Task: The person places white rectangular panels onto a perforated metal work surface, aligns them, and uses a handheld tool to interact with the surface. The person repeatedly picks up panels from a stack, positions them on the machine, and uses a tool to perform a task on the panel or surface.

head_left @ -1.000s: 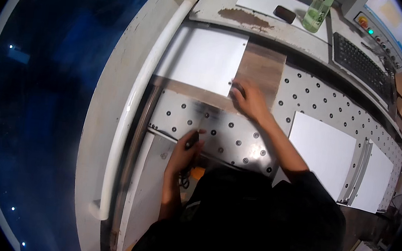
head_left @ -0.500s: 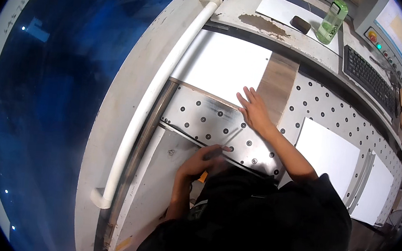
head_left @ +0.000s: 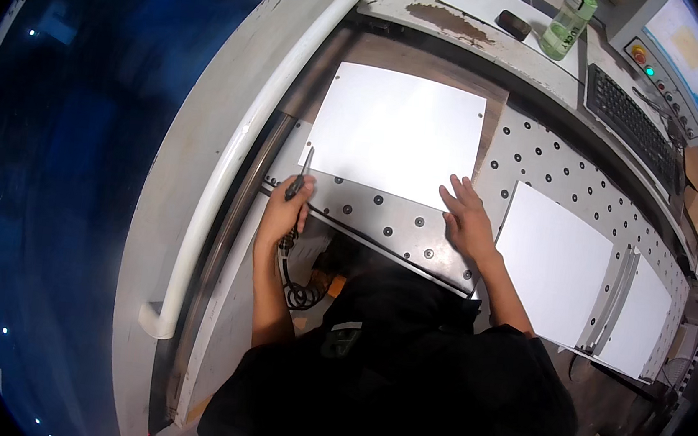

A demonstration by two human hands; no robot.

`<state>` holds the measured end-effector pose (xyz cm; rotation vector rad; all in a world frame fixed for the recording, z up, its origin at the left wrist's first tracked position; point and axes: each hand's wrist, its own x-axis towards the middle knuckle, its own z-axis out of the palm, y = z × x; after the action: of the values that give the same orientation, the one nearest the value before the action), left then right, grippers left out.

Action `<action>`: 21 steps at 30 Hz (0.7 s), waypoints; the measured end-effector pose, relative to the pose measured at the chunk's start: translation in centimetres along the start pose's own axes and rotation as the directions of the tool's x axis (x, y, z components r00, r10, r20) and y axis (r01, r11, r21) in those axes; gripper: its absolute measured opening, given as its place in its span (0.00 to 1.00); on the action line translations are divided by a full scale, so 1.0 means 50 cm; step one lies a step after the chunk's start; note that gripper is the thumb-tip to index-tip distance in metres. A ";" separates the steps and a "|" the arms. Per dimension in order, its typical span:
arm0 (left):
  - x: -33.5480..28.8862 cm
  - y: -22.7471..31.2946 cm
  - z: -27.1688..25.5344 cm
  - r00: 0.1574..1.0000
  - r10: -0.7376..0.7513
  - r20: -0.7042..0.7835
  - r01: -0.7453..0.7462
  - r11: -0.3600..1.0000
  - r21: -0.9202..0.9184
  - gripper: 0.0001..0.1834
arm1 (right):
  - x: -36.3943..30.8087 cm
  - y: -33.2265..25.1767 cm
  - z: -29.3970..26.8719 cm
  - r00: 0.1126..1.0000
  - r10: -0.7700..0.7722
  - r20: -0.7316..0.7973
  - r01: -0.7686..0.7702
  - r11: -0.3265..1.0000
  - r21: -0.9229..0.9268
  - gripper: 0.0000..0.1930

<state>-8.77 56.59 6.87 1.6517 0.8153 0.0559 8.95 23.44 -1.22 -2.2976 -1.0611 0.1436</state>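
Note:
A white flat sheet (head_left: 399,130) with small corner holes lies partly on a brown board (head_left: 494,106) and partly on the metal plate dotted with black studs (head_left: 362,213). My left hand (head_left: 284,212) is closed around a slim black-handled tool (head_left: 295,186) with a thin grey tip and a black coiled cord (head_left: 301,296). The tip reaches over the sheet's near left corner, close to a hole; whether it touches cannot be told. My right hand (head_left: 468,217), fingers spread, rests at the sheet's near right corner.
To the left runs a white tubular rail (head_left: 249,124) beside a dark blue window (head_left: 91,193). More white sheets (head_left: 555,263) lie on the studded table at right. A green bottle (head_left: 567,25), keyboard (head_left: 635,128) and monitor (head_left: 692,58) stand along the back ledge.
The white sheet has shifted right and towards me, baring the board behind it. My left hand has moved up and left to the sheet's corner, the tool now plainly visible. My right hand followed the sheet.

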 end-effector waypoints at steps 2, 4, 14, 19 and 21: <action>0.036 0.022 0.011 0.998 0.055 -0.030 -0.055 0.998 0.011 0.20 | -0.003 0.008 0.007 1.000 -0.009 -0.011 0.009 1.000 0.016 0.29; 0.047 0.057 0.031 0.993 0.099 0.071 -0.100 0.995 0.014 0.21 | -0.005 0.017 0.014 0.999 -0.031 -0.027 0.032 0.999 0.023 0.29; -0.119 0.107 0.064 0.707 0.028 0.707 -0.411 0.829 0.379 0.28 | -0.021 0.013 0.034 0.988 -0.024 -0.156 0.018 0.999 -0.042 0.27; -0.266 0.167 -0.075 0.779 0.602 -0.176 -0.522 0.778 0.351 0.25 | -0.026 0.010 0.032 0.974 0.083 -0.212 -0.089 0.996 -0.023 0.28; -0.297 0.144 -0.099 0.347 0.661 -0.666 -0.636 0.688 0.351 0.26 | -0.031 0.011 0.033 0.974 0.098 -0.204 -0.114 0.991 -0.067 0.29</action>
<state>-18.79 52.73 20.34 1.8938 0.6729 1.4333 7.73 22.81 -3.10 -2.3819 -0.8562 -0.0876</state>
